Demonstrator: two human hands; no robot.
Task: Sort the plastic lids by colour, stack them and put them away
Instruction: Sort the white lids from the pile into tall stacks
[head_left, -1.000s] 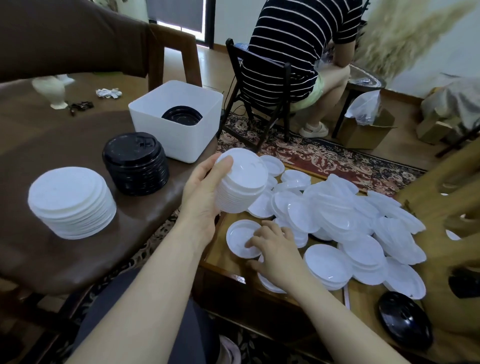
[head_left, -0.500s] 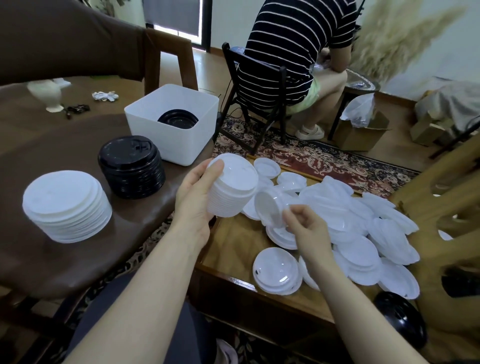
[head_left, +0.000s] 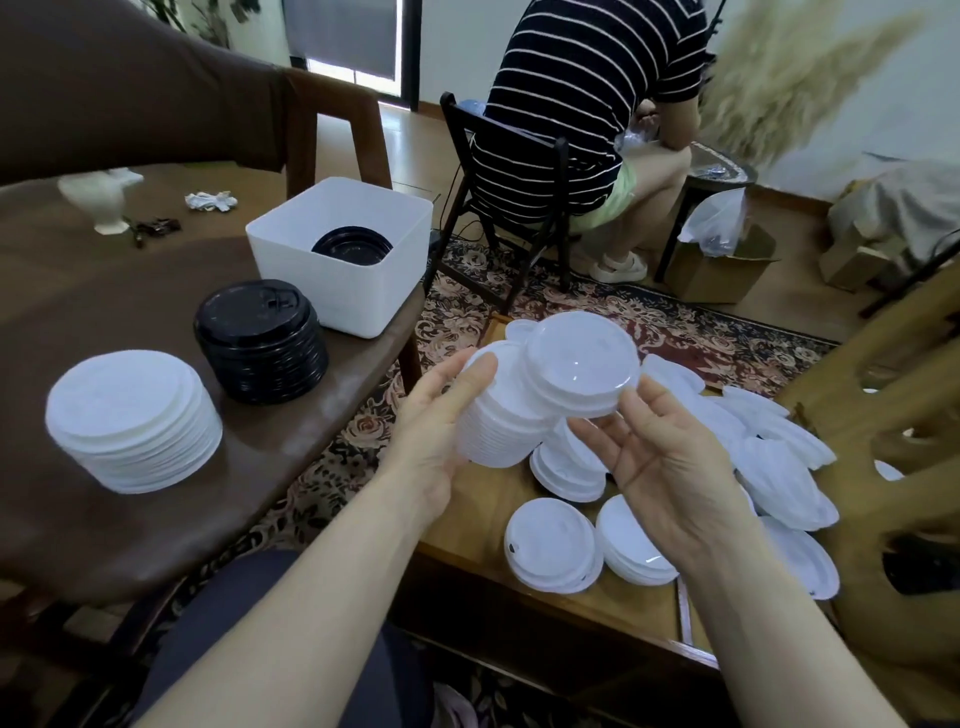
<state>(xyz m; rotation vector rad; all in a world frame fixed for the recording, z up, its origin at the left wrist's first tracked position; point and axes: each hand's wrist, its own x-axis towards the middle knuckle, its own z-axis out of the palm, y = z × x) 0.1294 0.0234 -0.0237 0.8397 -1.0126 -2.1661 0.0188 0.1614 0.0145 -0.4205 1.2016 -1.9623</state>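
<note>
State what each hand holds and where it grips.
Left hand grips the white lid stack round its side. Right hand holds one white lid by its rim at the fingertips.

White lid (head_left: 582, 366) tilted atop held white stack (head_left: 501, 426)

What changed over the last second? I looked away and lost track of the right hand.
The right hand left the table, picked up one white lid and carried it up to the stack of white lids gripped in the left hand, where it now sits tilted at the top. The white stack, black stack and bin stayed put.
</note>
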